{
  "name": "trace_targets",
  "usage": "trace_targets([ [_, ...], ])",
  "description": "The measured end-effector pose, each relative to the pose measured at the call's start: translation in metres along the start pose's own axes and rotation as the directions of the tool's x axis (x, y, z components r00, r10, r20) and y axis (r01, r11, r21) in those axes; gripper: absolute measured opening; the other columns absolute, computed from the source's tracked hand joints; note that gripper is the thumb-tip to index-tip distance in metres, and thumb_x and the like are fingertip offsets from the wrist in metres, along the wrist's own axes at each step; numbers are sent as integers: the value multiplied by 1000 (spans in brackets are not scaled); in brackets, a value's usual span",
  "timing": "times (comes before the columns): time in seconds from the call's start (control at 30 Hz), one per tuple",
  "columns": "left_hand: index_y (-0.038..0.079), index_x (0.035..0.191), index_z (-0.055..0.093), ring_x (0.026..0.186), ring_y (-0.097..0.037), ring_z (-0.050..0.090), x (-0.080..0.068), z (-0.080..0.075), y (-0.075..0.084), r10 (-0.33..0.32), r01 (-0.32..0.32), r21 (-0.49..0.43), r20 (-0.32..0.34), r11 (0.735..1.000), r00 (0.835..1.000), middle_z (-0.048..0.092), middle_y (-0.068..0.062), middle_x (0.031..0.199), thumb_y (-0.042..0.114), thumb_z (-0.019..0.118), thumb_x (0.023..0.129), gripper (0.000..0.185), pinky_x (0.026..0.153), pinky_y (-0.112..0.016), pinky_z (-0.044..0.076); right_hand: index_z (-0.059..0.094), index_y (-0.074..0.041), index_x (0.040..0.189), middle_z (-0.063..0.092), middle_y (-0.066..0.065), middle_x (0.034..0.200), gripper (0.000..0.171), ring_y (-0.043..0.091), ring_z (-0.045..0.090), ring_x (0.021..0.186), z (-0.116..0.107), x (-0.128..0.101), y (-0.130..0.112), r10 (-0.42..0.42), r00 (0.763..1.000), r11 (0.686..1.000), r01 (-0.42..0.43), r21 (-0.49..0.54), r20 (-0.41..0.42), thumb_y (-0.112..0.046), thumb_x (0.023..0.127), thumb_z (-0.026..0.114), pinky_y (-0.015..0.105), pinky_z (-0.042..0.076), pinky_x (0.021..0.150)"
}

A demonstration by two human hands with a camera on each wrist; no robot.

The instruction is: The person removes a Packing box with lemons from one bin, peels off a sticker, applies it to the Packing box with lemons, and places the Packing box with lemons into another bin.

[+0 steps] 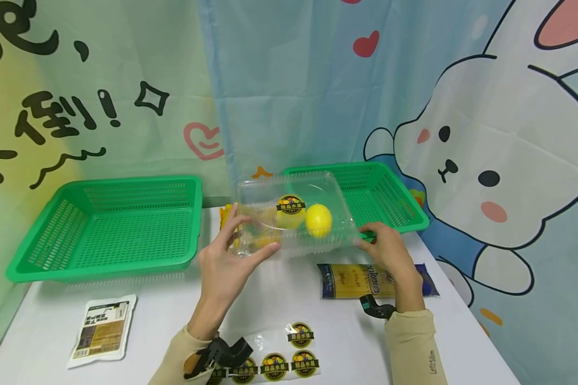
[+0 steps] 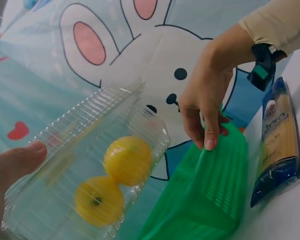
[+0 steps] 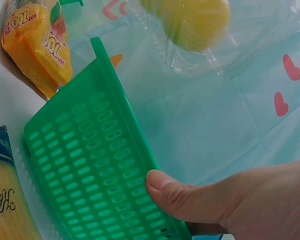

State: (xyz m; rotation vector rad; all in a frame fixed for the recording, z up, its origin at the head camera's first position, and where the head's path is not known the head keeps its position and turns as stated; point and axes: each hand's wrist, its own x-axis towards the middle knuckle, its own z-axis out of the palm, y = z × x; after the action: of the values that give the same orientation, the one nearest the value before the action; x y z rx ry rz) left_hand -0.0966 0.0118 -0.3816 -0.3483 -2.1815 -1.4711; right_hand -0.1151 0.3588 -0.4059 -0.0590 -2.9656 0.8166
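My left hand [image 1: 226,267] grips a clear plastic fruit box [image 1: 313,187] by its left side, thumb at the front. Two round yellow fruits [image 2: 129,160] show through its wall, and a black-and-gold label [image 1: 290,205] is on its lid. In the head view the box is raised and overlaps the right green basket [image 1: 390,187]. With thumb and fingers, my right hand [image 1: 387,248] pinches that basket's near rim; the right wrist view shows the thumb [image 3: 172,192] over the rim. The left wrist view shows the box and basket side by side.
Another green basket [image 1: 139,224] stands at the left. A flat white-and-brown pouch [image 1: 103,329] lies before it. The sheet of round labels [image 1: 274,366] is at the front, a pasta packet [image 1: 356,280] on the right. Behind the box is a yellow packet [image 3: 37,40].
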Motion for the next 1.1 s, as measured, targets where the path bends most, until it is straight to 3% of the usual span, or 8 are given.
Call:
trace_targets([
  [0.13, 25, 111, 72, 74, -21, 75, 5, 5, 0, 13, -13, 4, -4, 1000, 1000, 52, -4, 158, 39, 98, 71, 49, 57, -29, 54, 65, 2, 133, 64, 26, 131, 46, 36, 67, 100, 0, 0, 0, 13, 1000, 1000, -13, -6, 6, -25, 98, 76, 47, 59, 79],
  [0.3, 19, 117, 73, 116, -30, 73, 11, 15, 1, 14, -13, -36, 5, 999, 1000, 51, -7, 159, 38, 97, 73, 54, 41, -25, 35, 62, 4, 135, 65, 26, 128, 52, 35, 67, 98, 0, 1, 0, 27, 1000, 999, -27, -20, 14, -29, 98, 76, 48, 59, 80],
  [0.4, 19, 119, 72, 107, -32, 75, 15, 22, 2, -9, 10, -47, 14, 999, 1000, 51, -4, 159, 39, 97, 73, 57, 48, -28, 39, 63, 4, 134, 66, 25, 125, 51, 33, 67, 95, -1, 1, 1, 31, 999, 999, -31, -17, 14, -30, 97, 76, 48, 59, 79],
  [0.5, 22, 120, 71, 73, -27, 72, 19, 29, 3, -27, 27, -29, 19, 999, 999, 51, -2, 159, 44, 96, 73, 58, 52, -32, 39, 67, 1, 131, 66, 23, 126, 46, 32, 66, 96, 0, 1, 1, 33, 999, 999, -33, -2, 11, -29, 97, 77, 46, 58, 78],
  [0.63, 22, 119, 70, 42, -13, 35, 24, 39, 5, -24, 24, -20, 21, 1000, 1000, 51, -4, 159, 47, 95, 74, 57, 44, -27, 27, 70, -4, 129, 66, 21, 130, 40, 32, 65, 98, 1, 1, 0, 35, 999, 999, -36, 25, 14, -28, 98, 76, 44, 58, 78],
  [0.73, 21, 119, 71, 44, -9, 19, 28, 46, 5, -11, 12, -22, 16, 1000, 1000, 51, -5, 159, 46, 95, 74, 58, 43, -25, 21, 70, -5, 130, 66, 21, 130, 40, 33, 65, 99, 0, 1, 0, 37, 999, 999, -38, 32, 16, -28, 98, 76, 45, 58, 78],
  [0.83, 21, 120, 71, 43, -7, 17, 31, 52, 6, -9, 10, -36, 22, 999, 1000, 51, -4, 159, 46, 94, 75, 57, 42, -25, 21, 70, -4, 130, 66, 21, 130, 40, 33, 66, 98, 0, 0, 1, 33, 999, 999, -33, 30, 14, -28, 98, 76, 45, 58, 78],
  [1.1, 22, 122, 71, 41, -17, 40, 39, 69, 5, -21, 23, -59, 33, 998, 999, 50, -4, 160, 47, 93, 76, 57, 40, -25, 26, 70, -3, 129, 66, 22, 131, 41, 31, 65, 97, 0, 1, 2, 25, 1000, 999, -25, 33, 7, -28, 97, 77, 43, 57, 77],
])
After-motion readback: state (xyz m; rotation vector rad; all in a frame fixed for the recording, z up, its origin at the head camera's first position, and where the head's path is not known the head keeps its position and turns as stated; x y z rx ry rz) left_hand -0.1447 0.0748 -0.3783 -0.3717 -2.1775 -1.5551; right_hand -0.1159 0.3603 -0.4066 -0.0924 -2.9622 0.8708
